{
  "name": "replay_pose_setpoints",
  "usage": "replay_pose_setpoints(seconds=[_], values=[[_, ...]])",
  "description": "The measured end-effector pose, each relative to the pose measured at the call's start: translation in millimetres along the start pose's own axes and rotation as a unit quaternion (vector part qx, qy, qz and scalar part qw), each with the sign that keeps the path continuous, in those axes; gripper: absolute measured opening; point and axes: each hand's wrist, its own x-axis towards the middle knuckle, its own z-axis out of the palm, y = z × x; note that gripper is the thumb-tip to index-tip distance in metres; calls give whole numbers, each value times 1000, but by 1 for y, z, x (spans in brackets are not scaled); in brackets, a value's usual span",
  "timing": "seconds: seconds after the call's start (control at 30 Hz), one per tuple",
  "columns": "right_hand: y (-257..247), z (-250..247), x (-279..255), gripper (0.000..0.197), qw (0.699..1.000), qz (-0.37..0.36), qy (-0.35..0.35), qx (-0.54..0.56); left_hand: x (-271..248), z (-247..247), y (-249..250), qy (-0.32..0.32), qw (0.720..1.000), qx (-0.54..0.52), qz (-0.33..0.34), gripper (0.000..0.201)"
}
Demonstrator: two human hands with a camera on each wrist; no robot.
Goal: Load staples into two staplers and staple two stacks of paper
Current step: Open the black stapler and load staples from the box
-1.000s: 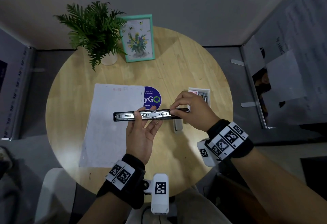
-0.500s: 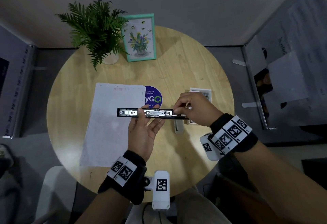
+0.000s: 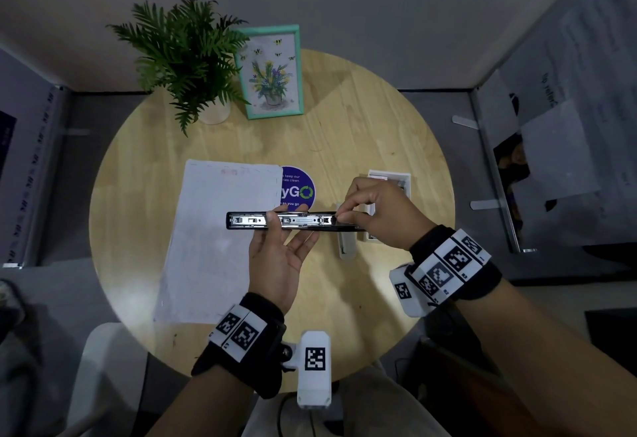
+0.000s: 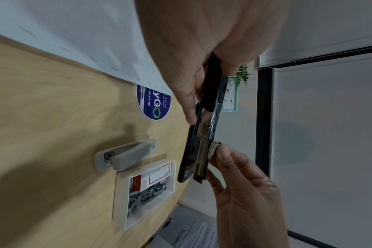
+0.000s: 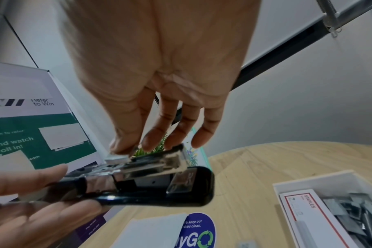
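A black stapler (image 3: pixel 296 221), opened out flat, hangs level above the middle of the round table. My left hand (image 3: pixel 279 247) holds it from below, thumb over its metal channel and fingers behind it. At the stapler's right half, my right hand (image 3: pixel 339 216) pinches a short silver strip of staples (image 4: pixel 215 149) between thumb and forefinger, right against the magazine (image 5: pixel 151 166). A grey stapler (image 3: pixel 346 243) lies closed on the table beneath my right hand. A stack of white paper (image 3: pixel 220 240) lies to the left.
A white tray (image 4: pixel 121 193) with a staples box and loose staple strips sits at the table's right. A round blue sticker (image 3: pixel 298 190) is beside the paper. A potted fern (image 3: pixel 186 57) and a teal picture frame (image 3: pixel 274 71) stand at the far edge.
My right hand has drawn back from covering the stapler's right end and now pinches the staple strip at the magazine. The stapler has drifted a little to the right in my left hand.
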Motion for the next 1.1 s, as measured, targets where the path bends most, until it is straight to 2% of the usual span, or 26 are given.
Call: replay_pose_setpoints(seconds=[0.2, 0.67, 1.1], values=[[0, 5, -3, 6, 1000, -17, 20, -16, -1, 0, -2, 12, 1000, -24, 4, 34], [-2, 7, -6, 11, 997, -36, 6, -72, -6, -3, -8, 15, 999, -32, 22, 30], [-2, 9, -2, 10, 992, -58, -43, -104, -12, -7, -11, 12, 1000, -15, 22, 28]])
